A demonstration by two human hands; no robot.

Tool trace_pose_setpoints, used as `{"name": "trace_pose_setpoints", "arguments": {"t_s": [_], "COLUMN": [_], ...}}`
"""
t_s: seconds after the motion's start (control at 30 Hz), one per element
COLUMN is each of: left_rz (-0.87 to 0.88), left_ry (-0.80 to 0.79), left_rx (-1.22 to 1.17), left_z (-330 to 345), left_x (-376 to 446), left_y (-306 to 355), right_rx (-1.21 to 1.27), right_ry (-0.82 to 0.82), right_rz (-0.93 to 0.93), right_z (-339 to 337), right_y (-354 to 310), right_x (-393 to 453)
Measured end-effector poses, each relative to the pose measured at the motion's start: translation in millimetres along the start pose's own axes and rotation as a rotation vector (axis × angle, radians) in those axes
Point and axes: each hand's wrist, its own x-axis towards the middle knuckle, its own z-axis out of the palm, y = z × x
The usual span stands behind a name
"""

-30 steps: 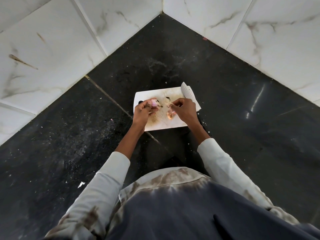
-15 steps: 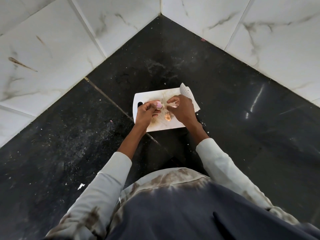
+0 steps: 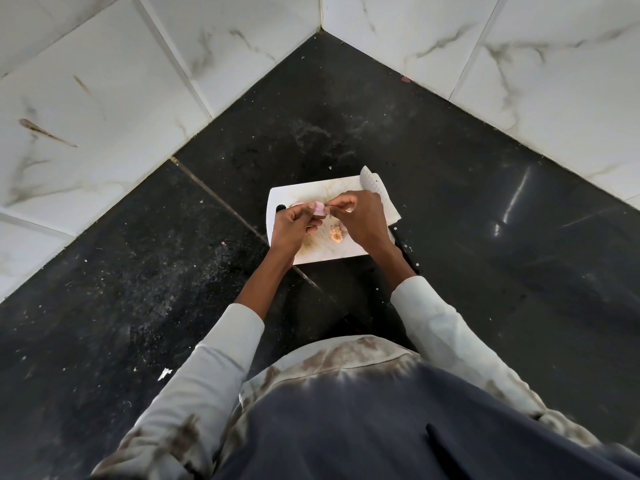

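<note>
Two hands — left hand (image 3: 290, 226), right hand (image 3: 364, 220) — one cutting board (image 3: 304, 195), one knife (image 3: 374, 185), one onion (image 3: 318, 208), one peel scrap (image 3: 336, 234)

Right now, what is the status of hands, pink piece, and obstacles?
Left hand grips pink piece over board. Right hand pinches its end. Scrap on board, knife at board's right edge.

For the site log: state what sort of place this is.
Likely a kitchen corner: black stone counter meeting white marble-look wall tiles, a white cutting board and a knife.
</note>
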Motion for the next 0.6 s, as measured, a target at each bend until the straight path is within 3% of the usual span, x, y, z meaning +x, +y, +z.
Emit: {"name": "trace_pose_setpoints", "arguments": {"t_s": [0.6], "left_rz": [-0.078], "left_ry": [0.005], "left_rx": [-0.084], "left_z": [-2.4], "left_x": [0.4], "left_y": [-1.7], "right_rx": [0.066], "right_ry": [0.076], "right_rz": [0.006], "right_z": [5.8], "right_y": [-0.1], "right_x": [-0.8]}}
